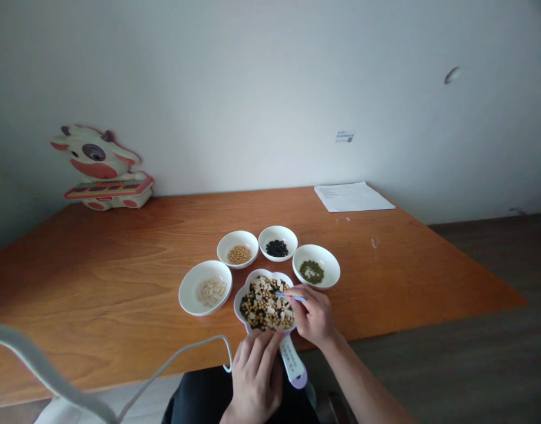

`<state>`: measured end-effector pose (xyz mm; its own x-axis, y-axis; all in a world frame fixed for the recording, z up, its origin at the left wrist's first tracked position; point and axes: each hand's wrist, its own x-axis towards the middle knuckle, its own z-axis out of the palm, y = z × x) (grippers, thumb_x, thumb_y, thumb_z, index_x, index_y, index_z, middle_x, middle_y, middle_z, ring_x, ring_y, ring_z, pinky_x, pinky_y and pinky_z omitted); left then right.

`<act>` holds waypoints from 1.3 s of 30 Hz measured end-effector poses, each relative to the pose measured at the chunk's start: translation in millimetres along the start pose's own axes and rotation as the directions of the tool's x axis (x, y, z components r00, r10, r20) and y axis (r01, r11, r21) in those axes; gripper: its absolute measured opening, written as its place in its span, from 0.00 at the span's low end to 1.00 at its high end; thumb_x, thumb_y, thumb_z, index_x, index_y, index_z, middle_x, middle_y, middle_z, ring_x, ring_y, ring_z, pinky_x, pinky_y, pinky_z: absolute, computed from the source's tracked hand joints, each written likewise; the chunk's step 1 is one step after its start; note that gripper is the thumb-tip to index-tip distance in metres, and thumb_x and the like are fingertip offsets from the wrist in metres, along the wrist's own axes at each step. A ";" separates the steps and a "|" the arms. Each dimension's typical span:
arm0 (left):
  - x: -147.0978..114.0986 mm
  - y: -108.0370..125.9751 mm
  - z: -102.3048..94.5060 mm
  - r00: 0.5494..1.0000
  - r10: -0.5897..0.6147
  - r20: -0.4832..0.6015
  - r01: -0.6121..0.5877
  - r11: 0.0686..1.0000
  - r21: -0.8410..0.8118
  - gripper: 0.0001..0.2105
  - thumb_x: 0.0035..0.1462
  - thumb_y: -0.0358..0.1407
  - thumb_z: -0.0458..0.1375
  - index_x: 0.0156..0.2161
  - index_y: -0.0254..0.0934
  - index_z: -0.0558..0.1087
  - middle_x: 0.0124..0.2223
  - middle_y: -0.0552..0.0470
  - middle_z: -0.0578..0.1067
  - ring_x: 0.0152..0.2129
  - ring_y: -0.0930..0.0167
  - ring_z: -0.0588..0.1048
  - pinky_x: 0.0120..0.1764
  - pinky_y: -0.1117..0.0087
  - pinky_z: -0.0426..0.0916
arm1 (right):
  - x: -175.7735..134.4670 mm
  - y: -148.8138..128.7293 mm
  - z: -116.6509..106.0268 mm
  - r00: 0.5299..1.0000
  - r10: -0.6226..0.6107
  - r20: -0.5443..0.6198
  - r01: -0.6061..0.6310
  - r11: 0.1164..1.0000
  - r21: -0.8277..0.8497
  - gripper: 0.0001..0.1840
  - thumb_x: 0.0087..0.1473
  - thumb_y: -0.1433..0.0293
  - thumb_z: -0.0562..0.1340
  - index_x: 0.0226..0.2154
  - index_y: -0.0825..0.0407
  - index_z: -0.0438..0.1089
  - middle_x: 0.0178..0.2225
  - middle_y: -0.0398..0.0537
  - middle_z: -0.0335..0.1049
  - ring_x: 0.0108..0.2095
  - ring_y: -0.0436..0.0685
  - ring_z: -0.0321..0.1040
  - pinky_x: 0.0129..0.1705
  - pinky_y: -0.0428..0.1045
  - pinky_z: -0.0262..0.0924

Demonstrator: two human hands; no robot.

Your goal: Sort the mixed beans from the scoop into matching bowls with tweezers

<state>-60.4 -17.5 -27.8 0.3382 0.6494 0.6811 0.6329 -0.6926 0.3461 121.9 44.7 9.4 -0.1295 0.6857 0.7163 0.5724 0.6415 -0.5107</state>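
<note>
A flower-shaped scoop [242,289] with a pale rim and a handle lies at the table's near edge, holding mixed yellow beans, black beans, green beans and pale peanut halves. My left hand [258,371] has its bent fingers at the scoop's near rim, left of the handle; its thumb is hidden. Above the mix, my right hand [313,313] pinches a slim light-blue tool [292,296], perhaps tweezers, whose tip reaches among the beans. Around the scoop stand white bowls with peanut halves [211,292], yellow beans [239,254], black beans [277,248] and green beans [312,271].
The wooden table [164,227] meets a white wall. A cow-shaped toy keyboard [106,176] stands at the back left, and white paper sheets [354,196] lie at the back right. A white cable [182,351] curves across the near left edge.
</note>
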 end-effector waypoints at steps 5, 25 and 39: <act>-2.4 -1.4 1.1 1.000 0.003 0.000 -0.003 1.000 -0.005 0.23 0.57 0.22 0.50 0.57 0.35 0.68 0.48 0.45 0.75 0.45 0.65 0.71 0.47 0.63 0.67 | -0.1 0.0 0.2 1.000 -0.003 -0.005 0.003 1.000 -0.006 0.11 0.58 0.79 0.56 0.39 0.53 0.71 0.31 0.49 0.75 0.32 0.55 0.73 0.35 0.49 0.68; 0.2 0.0 -2.3 1.000 0.005 0.000 -0.005 1.000 0.009 0.22 0.58 0.23 0.50 0.57 0.35 0.68 0.47 0.46 0.75 0.44 0.65 0.72 0.47 0.64 0.68 | 0.4 -0.1 0.3 1.000 0.008 -0.020 -0.008 1.000 0.006 0.11 0.57 0.79 0.56 0.39 0.52 0.71 0.32 0.50 0.74 0.33 0.56 0.72 0.35 0.50 0.69; 1.5 0.9 -2.3 1.000 0.000 -0.004 0.000 1.000 0.015 0.22 0.58 0.23 0.50 0.56 0.35 0.68 0.46 0.46 0.76 0.43 0.65 0.73 0.46 0.64 0.68 | -0.7 -0.3 0.5 1.000 0.002 -0.026 -0.002 1.000 -0.012 0.11 0.58 0.79 0.56 0.39 0.52 0.71 0.32 0.50 0.76 0.33 0.55 0.74 0.35 0.50 0.70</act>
<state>-61.0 -17.8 -25.0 0.3351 0.6481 0.6839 0.6435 -0.6876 0.3363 121.5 44.2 8.8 -0.1071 0.6774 0.7278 0.5824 0.6360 -0.5062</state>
